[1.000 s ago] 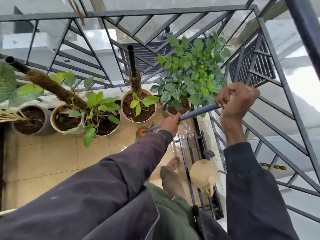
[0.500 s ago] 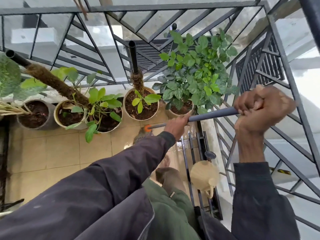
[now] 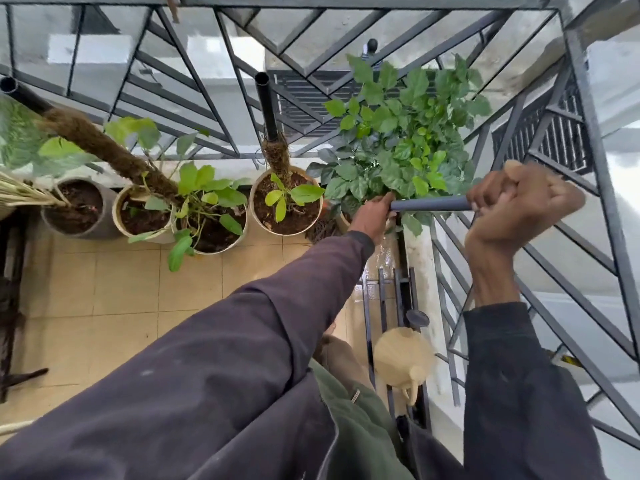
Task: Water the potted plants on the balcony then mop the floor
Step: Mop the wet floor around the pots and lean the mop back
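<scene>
I look down at a grey mop handle held across the right side of the balcony. My right hand grips its upper end in a fist. My left hand grips the handle lower down, near the leafy plant. The dark mop head lies on the tiles between two pots, mostly hidden by my left hand. A row of potted plants stands along the railing. A beige watering can sits on the floor by my feet.
Black metal railing encloses the balcony ahead and on the right. Beige floor tiles spread to the left. A black drain grate runs along the right edge, with wet tiles beside it. A broom's bristles show at the far left.
Both hands have pushed the mop handle forward toward the pots, and the right hand rose and shifted right. The mop head now lies between the pots.
</scene>
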`<move>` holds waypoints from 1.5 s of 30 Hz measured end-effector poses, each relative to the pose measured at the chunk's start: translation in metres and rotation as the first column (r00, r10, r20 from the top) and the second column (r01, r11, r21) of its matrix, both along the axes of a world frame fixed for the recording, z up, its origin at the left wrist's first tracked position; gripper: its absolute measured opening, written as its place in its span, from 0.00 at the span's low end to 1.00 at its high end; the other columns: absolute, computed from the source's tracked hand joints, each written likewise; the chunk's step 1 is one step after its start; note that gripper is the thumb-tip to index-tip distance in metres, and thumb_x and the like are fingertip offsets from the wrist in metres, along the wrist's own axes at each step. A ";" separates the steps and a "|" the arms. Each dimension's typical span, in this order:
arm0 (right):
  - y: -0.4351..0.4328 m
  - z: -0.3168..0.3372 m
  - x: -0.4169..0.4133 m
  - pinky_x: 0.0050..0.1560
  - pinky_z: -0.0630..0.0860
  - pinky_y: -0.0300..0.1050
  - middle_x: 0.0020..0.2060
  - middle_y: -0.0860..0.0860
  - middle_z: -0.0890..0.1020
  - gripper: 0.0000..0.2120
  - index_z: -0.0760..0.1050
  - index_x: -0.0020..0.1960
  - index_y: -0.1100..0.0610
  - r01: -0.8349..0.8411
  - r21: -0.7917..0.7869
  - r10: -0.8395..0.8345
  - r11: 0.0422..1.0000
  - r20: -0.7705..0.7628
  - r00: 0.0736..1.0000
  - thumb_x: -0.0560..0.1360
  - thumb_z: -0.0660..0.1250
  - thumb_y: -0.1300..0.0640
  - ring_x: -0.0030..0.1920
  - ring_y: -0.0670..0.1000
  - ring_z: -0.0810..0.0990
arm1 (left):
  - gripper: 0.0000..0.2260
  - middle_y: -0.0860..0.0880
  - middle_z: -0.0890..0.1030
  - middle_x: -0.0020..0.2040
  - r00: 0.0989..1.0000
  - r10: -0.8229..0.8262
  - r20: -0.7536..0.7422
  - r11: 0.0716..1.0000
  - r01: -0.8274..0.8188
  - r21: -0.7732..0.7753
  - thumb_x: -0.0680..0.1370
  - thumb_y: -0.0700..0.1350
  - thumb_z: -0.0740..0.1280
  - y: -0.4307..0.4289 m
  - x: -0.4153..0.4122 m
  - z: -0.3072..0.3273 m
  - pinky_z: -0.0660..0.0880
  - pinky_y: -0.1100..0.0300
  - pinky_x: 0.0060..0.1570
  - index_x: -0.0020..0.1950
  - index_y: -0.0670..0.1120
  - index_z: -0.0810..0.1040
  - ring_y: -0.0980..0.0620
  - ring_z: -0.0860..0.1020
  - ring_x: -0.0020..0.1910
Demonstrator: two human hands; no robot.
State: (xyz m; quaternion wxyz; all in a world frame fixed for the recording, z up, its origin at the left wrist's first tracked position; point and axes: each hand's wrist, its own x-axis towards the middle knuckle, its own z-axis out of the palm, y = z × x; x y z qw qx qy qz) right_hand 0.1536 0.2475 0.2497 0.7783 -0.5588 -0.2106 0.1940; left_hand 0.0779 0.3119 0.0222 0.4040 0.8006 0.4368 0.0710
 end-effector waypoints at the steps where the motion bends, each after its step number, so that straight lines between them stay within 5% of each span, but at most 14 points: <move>1: 0.001 0.003 0.005 0.30 0.62 0.40 0.19 0.48 0.60 0.15 0.68 0.27 0.50 0.001 0.004 -0.001 1.000 -0.020 1.000 0.68 0.62 0.66 0.19 0.48 0.61 | 0.13 0.40 0.81 0.50 1.000 0.005 -0.008 1.000 -0.005 0.003 0.78 0.36 0.70 -0.003 0.002 0.001 0.78 0.47 0.45 0.61 0.41 0.73 0.39 0.81 0.44; 9: -0.012 0.001 0.008 0.29 0.58 0.39 0.19 0.48 0.59 0.19 0.63 0.24 0.49 -0.058 -0.045 0.052 0.997 -0.113 0.992 0.68 0.61 0.66 0.19 0.48 0.58 | 0.11 0.41 0.80 0.49 0.987 0.016 -0.161 0.999 -0.010 0.040 0.83 0.34 0.58 -0.046 -0.028 0.013 0.72 0.46 0.45 0.65 0.42 0.71 0.40 0.79 0.44; 22: -0.070 -0.087 -0.119 0.30 0.61 0.36 0.19 0.47 0.60 0.14 0.62 0.26 0.54 -0.288 -0.048 0.264 0.956 -0.281 0.923 0.67 0.61 0.64 0.20 0.45 0.58 | 0.20 0.40 0.78 0.61 0.926 0.141 -0.350 0.985 -0.168 -0.047 0.80 0.31 0.56 -0.119 -0.220 -0.038 0.74 0.46 0.55 0.70 0.45 0.71 0.38 0.79 0.56; 28: -0.050 -0.041 -0.151 0.28 0.59 0.36 0.19 0.45 0.61 0.14 0.63 0.28 0.54 -0.322 0.075 0.331 0.944 -0.171 0.928 0.68 0.64 0.61 0.20 0.46 0.58 | 0.18 0.38 0.79 0.60 0.961 0.160 -0.227 0.987 -0.153 0.051 0.83 0.35 0.58 -0.102 -0.241 -0.004 0.72 0.44 0.51 0.72 0.41 0.72 0.37 0.79 0.56; 35: -0.024 0.030 -0.176 0.26 0.58 0.37 0.20 0.43 0.62 0.15 0.61 0.31 0.53 -0.397 0.148 0.403 0.906 -0.011 0.915 0.70 0.66 0.55 0.20 0.47 0.56 | 0.11 0.38 0.76 0.52 0.988 0.140 0.058 0.963 -0.149 0.223 0.80 0.35 0.56 -0.065 -0.238 0.049 0.69 0.47 0.33 0.60 0.39 0.73 0.36 0.78 0.37; 39: -0.015 0.018 -0.210 0.26 0.57 0.39 0.21 0.42 0.62 0.17 0.64 0.29 0.51 -0.407 0.196 0.408 0.892 0.038 0.912 0.71 0.70 0.54 0.20 0.47 0.57 | 0.14 0.40 0.76 0.52 0.980 0.175 0.090 0.963 -0.190 0.193 0.80 0.38 0.53 -0.036 -0.249 0.043 0.78 0.44 0.39 0.61 0.39 0.74 0.38 0.80 0.39; 42: -0.020 -0.018 -0.243 0.29 0.63 0.43 0.22 0.40 0.68 0.17 0.73 0.29 0.45 -0.325 0.091 0.313 0.941 0.126 0.942 0.72 0.62 0.62 0.20 0.47 0.64 | 0.11 0.39 0.77 0.52 0.982 0.182 0.059 0.979 -0.187 0.085 0.79 0.31 0.61 -0.021 -0.272 0.005 0.80 0.40 0.46 0.59 0.40 0.76 0.37 0.80 0.44; 45: -0.025 -0.038 -0.270 0.25 0.62 0.50 0.22 0.39 0.66 0.20 0.71 0.27 0.43 -0.318 0.016 0.314 0.948 0.125 0.941 0.70 0.60 0.65 0.20 0.50 0.62 | 0.10 0.40 0.77 0.56 0.987 0.157 0.033 0.987 -0.157 -0.020 0.80 0.34 0.61 -0.015 -0.293 -0.019 0.77 0.46 0.53 0.60 0.41 0.75 0.38 0.79 0.50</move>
